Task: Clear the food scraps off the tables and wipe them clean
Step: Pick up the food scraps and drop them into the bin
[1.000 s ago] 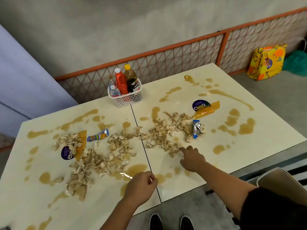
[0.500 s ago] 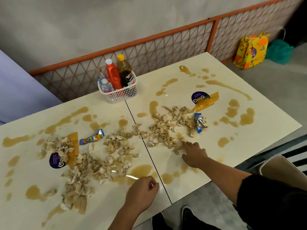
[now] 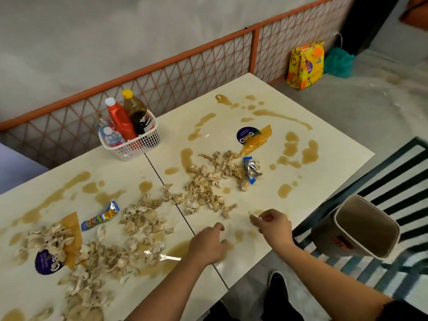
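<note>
Pale food scraps point(image 3: 208, 188) lie heaped across two cream tables point(image 3: 324, 172) pushed together, among brown spills point(image 3: 308, 154). My right hand point(image 3: 272, 225) hovers near the right table's front edge and pinches a small pale scrap point(image 3: 253, 215) in its fingertips. My left hand point(image 3: 208, 244) rests knuckles up just right of the seam, fingers curled down. Something pale shows under them, but I cannot tell whether it is held. More scraps point(image 3: 92, 258) cover the left table.
A beige waste bin point(image 3: 379, 218) stands open on the floor right of the table. A white basket point(image 3: 139, 147) of sauce bottles sits at the back by the orange fence. Wrappers point(image 3: 251, 169) and round purple stickers point(image 3: 245, 135) lie among the scraps.
My right hand has drawn back from the scrap pile toward the front edge with a scrap in its fingers. My left hand has moved right across the seam. The bin has come into view.
</note>
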The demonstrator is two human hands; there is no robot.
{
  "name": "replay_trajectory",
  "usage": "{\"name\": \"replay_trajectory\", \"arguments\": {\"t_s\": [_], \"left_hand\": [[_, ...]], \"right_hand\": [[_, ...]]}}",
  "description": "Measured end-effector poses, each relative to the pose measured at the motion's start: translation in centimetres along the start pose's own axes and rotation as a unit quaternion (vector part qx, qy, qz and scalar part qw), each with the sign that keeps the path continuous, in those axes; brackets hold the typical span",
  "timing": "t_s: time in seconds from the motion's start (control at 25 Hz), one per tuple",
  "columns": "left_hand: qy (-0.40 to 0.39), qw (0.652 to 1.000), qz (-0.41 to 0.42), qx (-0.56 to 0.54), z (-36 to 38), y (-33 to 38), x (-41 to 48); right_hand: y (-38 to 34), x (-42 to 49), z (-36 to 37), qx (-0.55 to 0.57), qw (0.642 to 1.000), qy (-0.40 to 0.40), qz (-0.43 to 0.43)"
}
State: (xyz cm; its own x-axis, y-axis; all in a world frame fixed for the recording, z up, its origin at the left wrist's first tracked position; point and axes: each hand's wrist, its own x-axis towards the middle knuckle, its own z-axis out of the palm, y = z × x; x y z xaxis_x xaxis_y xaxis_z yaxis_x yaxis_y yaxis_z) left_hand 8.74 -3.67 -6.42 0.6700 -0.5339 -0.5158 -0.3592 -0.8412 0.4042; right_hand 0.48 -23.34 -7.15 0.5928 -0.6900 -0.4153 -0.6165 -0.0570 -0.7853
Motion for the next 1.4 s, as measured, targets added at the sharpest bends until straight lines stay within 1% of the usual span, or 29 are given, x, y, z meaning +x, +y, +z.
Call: {"name": "replay_trajectory", "arguments": {"t_s": [0.08,0.16,0.2,0.32,0.4,0.48,0.68,0.76,0.92,0.96,1.04,1.12,1.16,1.28,1.32,1.4], "left_hand": [[-0.005,0.999,-0.012,0.035,0.5,0.6,1.5],[0.016,0.999,-0.021,0.048,0.8,1.4,3.0],[0.032,0.998,-0.021,0.052,1.0,1.6,3.7],[0.064,0.996,-0.019,0.063,1.9,2.2,6.0],[0.081,0.993,-0.031,0.080,2.4,2.6,7.3],[0.095,0.990,-0.043,0.094,2.8,3.0,8.6],[0.133,0.985,-0.060,0.089,3.4,3.2,10.0],[0.151,0.983,-0.067,0.085,3.7,2.7,10.1],[0.182,0.977,-0.083,0.070,4.1,3.4,9.7],[0.198,0.975,-0.082,0.054,4.2,4.2,9.4],[0.232,0.969,-0.081,0.005,4.0,6.2,8.9],[0.247,0.965,-0.074,-0.049,3.8,9.1,8.7],[0.246,0.964,-0.063,-0.077,3.7,10.8,8.6],[0.218,0.958,-0.035,-0.181,3.7,16.6,8.0],[0.197,0.957,-0.025,-0.212,3.9,18.6,7.8],[0.146,0.959,0.004,-0.243,5.0,22.3,7.5]], "right_hand": [[1.2,0.1,-1.5,0.077,0.995,-0.017,0.057],[2.1,0.7,-3.5,0.117,0.989,-0.043,0.082],[2.4,0.9,-4.5,0.121,0.988,-0.053,0.078],[3.4,2.2,-8.9,0.103,0.992,-0.046,0.051],[4.3,3.4,-12.4,0.088,0.995,-0.027,0.031],[5.2,4.8,-16.4,0.070,0.997,0.016,0.023],[9.7,8.8,-25.0,0.030,0.989,0.128,0.071],[11.2,10.1,-26.7,0.020,0.985,0.145,0.096],[13.1,12.5,-28.4,0.010,0.982,0.144,0.124],[13.6,13.0,-28.6,0.009,0.982,0.136,0.129],[14.1,14.0,-28.7,0.001,0.986,0.095,0.140],[14.5,15.0,-28.9,0.004,0.986,0.063,0.154],[14.6,15.3,-29.0,0.013,0.986,0.060,0.157],[13.5,14.9,-28.6,0.061,0.986,0.039,0.152],[12.5,14.2,-28.1,0.085,0.985,0.011,0.149],[10.2,12.3,-26.6,0.146,0.974,-0.084,0.152]]}}
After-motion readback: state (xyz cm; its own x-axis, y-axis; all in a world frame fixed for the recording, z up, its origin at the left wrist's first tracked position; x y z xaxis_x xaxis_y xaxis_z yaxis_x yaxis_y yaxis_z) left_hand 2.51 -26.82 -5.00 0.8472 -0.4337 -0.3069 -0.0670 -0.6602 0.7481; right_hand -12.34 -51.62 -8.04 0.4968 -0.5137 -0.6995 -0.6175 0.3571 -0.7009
